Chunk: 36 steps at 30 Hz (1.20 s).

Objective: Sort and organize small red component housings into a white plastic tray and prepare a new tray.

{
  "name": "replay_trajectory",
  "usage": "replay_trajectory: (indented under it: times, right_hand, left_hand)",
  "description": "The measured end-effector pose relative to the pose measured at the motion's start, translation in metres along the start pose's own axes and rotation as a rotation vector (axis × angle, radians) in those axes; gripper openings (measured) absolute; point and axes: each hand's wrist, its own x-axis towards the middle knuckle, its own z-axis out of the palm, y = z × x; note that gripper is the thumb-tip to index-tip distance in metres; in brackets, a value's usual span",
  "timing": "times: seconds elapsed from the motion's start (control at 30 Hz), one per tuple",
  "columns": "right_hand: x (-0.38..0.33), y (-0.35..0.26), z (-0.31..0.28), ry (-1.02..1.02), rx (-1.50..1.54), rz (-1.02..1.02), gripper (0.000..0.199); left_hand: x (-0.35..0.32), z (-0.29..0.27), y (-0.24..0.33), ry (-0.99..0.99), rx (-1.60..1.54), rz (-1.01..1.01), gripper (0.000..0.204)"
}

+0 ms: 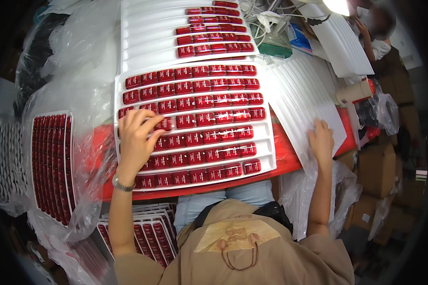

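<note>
Facing a red table [290, 161], the person in a brown top [271, 259] works over rows of small glossy red pieces; clear plastic sheeting [81, 50] spreads over the left side, crumpled and shiny; in the middle of the table lies the main white tray [267, 159], set slightly askew, with seven rows of red pieces running across it; just beyond it is the far white tray [150, 31], its pieces gathered toward the right of its channels and bare white grooves to their left; ribbed white sheets [297, 88] lie at the right of the main tray; the side tray [72, 175], filled with red pieces, stands at the left beside the plastic; a stack of filled trays [157, 216] shows below the table edge, next to the person's legs.

The right hand [321, 137] is at the ribbed white sheets, fingers bent; whether it grips them or only rests there cannot be told; the left hand [141, 135] reaches over the left part of the main white tray, a wristwatch [123, 184] at its wrist; its grip is narrow, thumb and forefinger holding one red piece [164, 124] at the fourth row, left of the neighbouring pieces.
</note>
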Motion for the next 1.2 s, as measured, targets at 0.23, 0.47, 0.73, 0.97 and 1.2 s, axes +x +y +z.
replay_trajectory:
  times: [0.23,0.47,0.73,0.97,1.2]
  right_hand:
    - [-0.002,0.018,0.005,-0.003,0.271,0.015,0.006]
    - [0.028,-0.061,-0.055,0.023,0.962,0.097,0.013]
    - [0.001,-0.224,-0.069,0.248,1.142,-0.706,0.024]
    - [0.02,-0.057,-0.037,-0.008,0.58,-0.081,0.038]
    - [-0.02,0.12,0.033,-0.265,-0.043,0.438,0.044]
  left_hand:
    - [-0.016,-0.016,-0.03,-0.016,-0.011,-0.068,0.036]
    - [-0.017,-0.014,0.005,0.105,-0.308,-0.119,0.033]
    - [-0.027,0.023,0.094,0.104,-1.561,-0.298,0.034]
    - [-0.029,-0.017,0.02,0.175,-0.173,-0.224,0.03]
    - [-0.02,-0.012,-0.032,0.033,-0.038,-0.167,0.026]
